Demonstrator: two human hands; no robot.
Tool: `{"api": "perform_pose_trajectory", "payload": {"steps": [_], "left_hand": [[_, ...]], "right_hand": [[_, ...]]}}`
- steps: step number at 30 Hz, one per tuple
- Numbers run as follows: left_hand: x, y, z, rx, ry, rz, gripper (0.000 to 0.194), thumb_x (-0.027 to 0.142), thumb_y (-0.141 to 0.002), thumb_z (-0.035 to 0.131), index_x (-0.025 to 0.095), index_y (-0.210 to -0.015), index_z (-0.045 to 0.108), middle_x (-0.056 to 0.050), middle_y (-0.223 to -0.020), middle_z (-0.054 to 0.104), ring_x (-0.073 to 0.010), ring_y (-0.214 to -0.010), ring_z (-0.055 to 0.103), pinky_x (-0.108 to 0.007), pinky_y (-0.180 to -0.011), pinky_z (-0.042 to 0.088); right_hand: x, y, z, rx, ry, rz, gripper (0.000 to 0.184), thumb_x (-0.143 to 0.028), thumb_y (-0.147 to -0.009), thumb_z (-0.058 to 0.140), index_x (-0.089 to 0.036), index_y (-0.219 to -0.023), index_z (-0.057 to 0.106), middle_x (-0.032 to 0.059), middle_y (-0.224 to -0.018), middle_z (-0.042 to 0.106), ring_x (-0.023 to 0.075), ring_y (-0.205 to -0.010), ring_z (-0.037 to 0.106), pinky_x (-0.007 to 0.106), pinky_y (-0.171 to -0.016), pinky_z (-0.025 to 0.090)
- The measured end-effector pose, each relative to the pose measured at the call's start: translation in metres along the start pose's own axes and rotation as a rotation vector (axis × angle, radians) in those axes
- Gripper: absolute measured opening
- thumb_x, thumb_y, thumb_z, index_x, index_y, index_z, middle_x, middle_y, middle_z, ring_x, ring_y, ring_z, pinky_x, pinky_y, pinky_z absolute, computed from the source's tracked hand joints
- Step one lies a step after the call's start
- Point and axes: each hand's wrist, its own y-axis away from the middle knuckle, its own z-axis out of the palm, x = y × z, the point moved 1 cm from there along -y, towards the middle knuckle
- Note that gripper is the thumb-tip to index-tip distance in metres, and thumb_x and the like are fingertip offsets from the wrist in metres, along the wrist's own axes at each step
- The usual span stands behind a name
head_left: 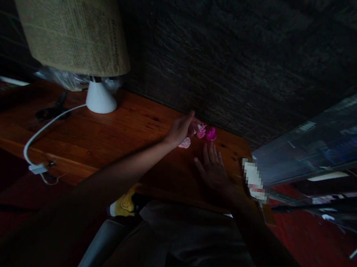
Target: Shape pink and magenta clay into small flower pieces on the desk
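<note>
My left hand (pixel 180 129) is over the back part of the wooden table, its fingers bent at the edge of a small pink flower (pixel 201 131) with a crinkled look. Part of the grip is hidden by the hand itself. Just below that hand lies a pale pink crumpled piece (pixel 185 142), perhaps another flower. A bright magenta flower (pixel 211 134) sits to the right of the pink one. My right hand (pixel 213 169) rests palm down on the tabletop in front of the magenta flower, fingers stretched out and holding nothing.
On the wooden table (pixel 128 128) stands a white lamp (pixel 102 98) with a newsprint shade (pixel 78 25); its cord (pixel 36 133) hangs over the front edge. Black scissors (pixel 53 112) lie at left. A blurred-out pale object (pixel 254 179) is at the right edge. A dark wall (pixel 237 63) rises behind.
</note>
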Motion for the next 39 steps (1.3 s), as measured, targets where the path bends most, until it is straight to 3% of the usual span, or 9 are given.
{"api": "perform_pose_trajectory", "payload": {"steps": [5,10,14,19,22,25,32,35,39], "left_hand": [[-0.001,0.0,0.0,-0.006,0.003,-0.011,0.068,0.077,-0.086,0.035,0.016,-0.074,0.064,-0.002,-0.057,0.061,-0.007,-0.042,0.047,-0.022,-0.043,0.034],[0.001,0.001,0.002,-0.013,-0.02,-0.029,0.071,0.077,-0.087,0.03,0.016,-0.073,0.063,-0.002,-0.055,0.06,-0.0074,-0.041,0.046,-0.023,-0.043,0.033],[0.001,0.0,0.001,-0.004,-0.012,-0.023,0.072,0.077,-0.087,0.029,0.016,-0.073,0.064,-0.002,-0.054,0.06,-0.0074,-0.04,0.046,-0.023,-0.043,0.033],[0.0,0.0,0.001,0.003,-0.043,-0.028,0.074,0.077,-0.088,0.025,0.016,-0.075,0.064,-0.002,-0.054,0.06,-0.0076,-0.041,0.045,-0.023,-0.044,0.033],[0.001,0.0,0.0,0.005,-0.059,-0.031,0.075,0.077,-0.088,0.023,0.016,-0.075,0.064,-0.002,-0.055,0.059,-0.0079,-0.041,0.046,-0.023,-0.045,0.034],[0.001,0.0,-0.001,0.017,-0.042,-0.03,0.075,0.078,-0.087,0.023,0.016,-0.074,0.064,-0.002,-0.054,0.058,-0.0079,-0.041,0.046,-0.023,-0.044,0.033],[0.002,-0.001,0.0,0.026,-0.037,-0.04,0.076,0.08,-0.085,0.024,0.016,-0.073,0.063,-0.002,-0.053,0.057,-0.0087,-0.041,0.046,-0.024,-0.044,0.033],[0.002,-0.001,-0.001,0.034,-0.029,-0.035,0.076,0.08,-0.085,0.025,0.016,-0.074,0.064,-0.003,-0.053,0.058,-0.0089,-0.041,0.047,-0.024,-0.044,0.033],[0.002,-0.002,-0.001,0.046,-0.021,-0.046,0.076,0.079,-0.086,0.024,0.016,-0.074,0.064,-0.003,-0.054,0.059,-0.0091,-0.042,0.048,-0.024,-0.045,0.036]], "right_hand": [[-0.013,0.087,0.001,0.135,0.047,-0.223,0.074,-0.044,-0.1,0.035,-0.005,-0.158,0.01,0.0244,-0.161,0.023,0.0324,-0.152,0.016,0.057,-0.117,0.029],[-0.027,0.149,-0.007,0.082,0.133,-0.326,0.083,-0.048,-0.096,0.042,-0.004,-0.158,0.009,0.0244,-0.162,0.02,0.0368,-0.151,0.018,0.057,-0.114,0.036],[-0.027,0.13,-0.001,0.062,0.151,-0.278,0.079,-0.047,-0.097,0.041,0.0,-0.156,0.017,0.0264,-0.161,0.022,0.0365,-0.151,0.017,0.058,-0.116,0.031],[-0.017,0.044,0.002,0.074,0.084,-0.116,0.073,-0.05,-0.101,0.03,0.006,-0.148,0.034,0.0285,-0.158,0.028,0.0348,-0.151,0.021,0.055,-0.119,0.024],[-0.015,0.017,-0.001,0.014,0.052,-0.061,0.077,-0.055,-0.1,0.028,0.005,-0.149,0.033,0.027,-0.158,0.027,0.0355,-0.15,0.02,0.056,-0.119,0.025],[-0.022,0.041,-0.004,0.065,0.032,-0.101,0.072,-0.052,-0.1,0.03,-0.001,-0.152,0.032,0.0244,-0.158,0.031,0.0339,-0.15,0.023,0.057,-0.118,0.027],[-0.054,0.16,-0.014,0.069,0.122,-0.202,0.08,-0.041,-0.097,0.045,-0.006,-0.159,0.008,0.0214,-0.162,0.024,0.0351,-0.15,0.023,0.052,-0.114,0.038],[-0.043,0.144,-0.01,0.101,0.094,-0.194,0.075,-0.04,-0.099,0.039,-0.006,-0.158,0.009,0.0233,-0.16,0.027,0.034,-0.15,0.022,0.056,-0.115,0.035],[-0.012,0.067,-0.002,0.131,0.031,-0.141,0.072,-0.048,-0.101,0.031,0.002,-0.153,0.026,0.0295,-0.155,0.034,0.0344,-0.15,0.024,0.059,-0.117,0.028]]}}
